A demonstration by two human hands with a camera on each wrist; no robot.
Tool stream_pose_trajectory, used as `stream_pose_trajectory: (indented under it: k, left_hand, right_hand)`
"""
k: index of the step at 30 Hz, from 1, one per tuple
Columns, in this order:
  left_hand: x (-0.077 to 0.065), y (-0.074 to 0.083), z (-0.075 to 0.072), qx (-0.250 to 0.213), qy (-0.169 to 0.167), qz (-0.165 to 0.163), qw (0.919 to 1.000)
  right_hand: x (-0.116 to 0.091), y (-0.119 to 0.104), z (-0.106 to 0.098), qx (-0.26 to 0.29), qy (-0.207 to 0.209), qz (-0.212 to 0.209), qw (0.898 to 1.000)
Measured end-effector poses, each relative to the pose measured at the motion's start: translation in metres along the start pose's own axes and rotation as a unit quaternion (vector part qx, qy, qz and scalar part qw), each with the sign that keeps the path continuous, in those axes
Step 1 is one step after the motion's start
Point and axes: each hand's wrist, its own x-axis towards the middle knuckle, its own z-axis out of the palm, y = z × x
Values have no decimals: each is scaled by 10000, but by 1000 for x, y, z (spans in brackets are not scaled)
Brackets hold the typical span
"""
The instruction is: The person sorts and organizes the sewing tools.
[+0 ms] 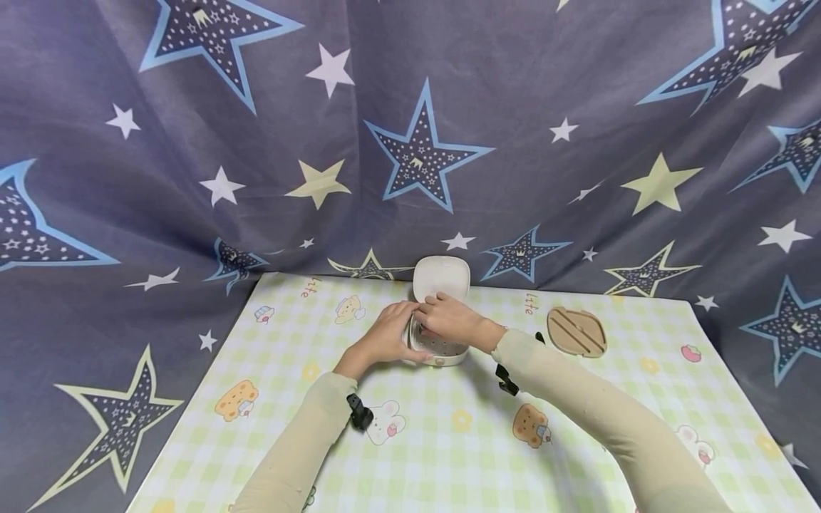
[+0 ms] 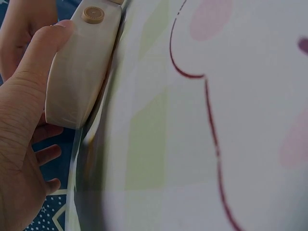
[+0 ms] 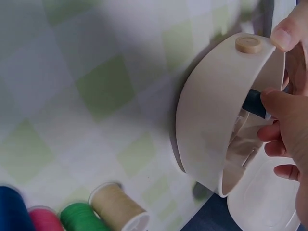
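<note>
A small cream-white box (image 1: 457, 360) with a tan button clasp (image 3: 248, 45) sits near the table's back edge, its rounded lid (image 1: 441, 276) raised behind it. My left hand (image 1: 387, 335) grips the box's left side, thumb on the front rim and other fingers round the far side. From above, my right hand (image 1: 454, 320) reaches into the box's opening. Between its thumb and fingers it pinches a small dark teal thing (image 3: 255, 103), partly inside the box; I cannot tell its kind. In the head view, my hands hide part of the box's inside.
A brown slotted tray or insert (image 1: 576, 332) lies right of the box. Thread spools in blue (image 3: 13, 211), pink (image 3: 44, 219), green (image 3: 83, 217) and tan (image 3: 115, 206) lie on the checked tablecloth (image 1: 410, 463). A star-patterned curtain (image 1: 526, 178) hangs behind the table.
</note>
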Motion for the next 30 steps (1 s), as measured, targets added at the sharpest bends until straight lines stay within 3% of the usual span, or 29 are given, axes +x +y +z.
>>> stream_pose_trajectory:
  k: [15,30]
  left_hand:
    - [0,2,1,-41,57,-8,10000]
    - [0,2,1,-62,-95,-127,9999]
  right_hand:
    - [2,-4,1,50,-161,31,9999]
    - [3,-4,1,36,-265,27,9996]
